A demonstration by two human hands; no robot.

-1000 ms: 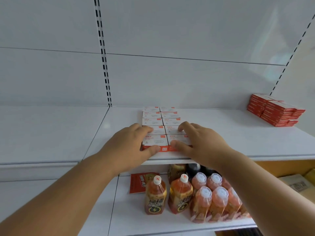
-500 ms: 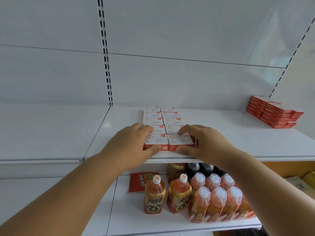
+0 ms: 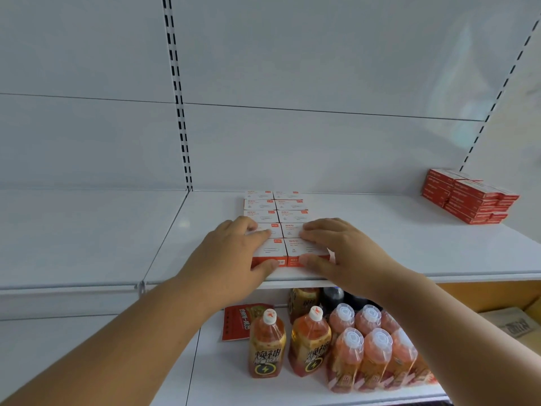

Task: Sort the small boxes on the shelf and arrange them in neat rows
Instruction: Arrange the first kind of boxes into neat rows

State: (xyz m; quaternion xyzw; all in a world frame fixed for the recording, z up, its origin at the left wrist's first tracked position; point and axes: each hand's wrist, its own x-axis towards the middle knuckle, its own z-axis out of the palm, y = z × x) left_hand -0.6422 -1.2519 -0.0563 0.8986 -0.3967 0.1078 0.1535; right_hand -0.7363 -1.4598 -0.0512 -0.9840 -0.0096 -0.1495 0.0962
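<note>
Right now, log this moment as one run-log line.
left hand: grips front-left box | right hand: grips front-right box | white boxes: two columns | red box stack: untouched

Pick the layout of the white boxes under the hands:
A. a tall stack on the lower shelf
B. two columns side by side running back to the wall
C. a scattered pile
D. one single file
B: the white boxes lie in two touching columns from the shelf edge back to the wall, with the left hand and right hand on the front pair.
</note>
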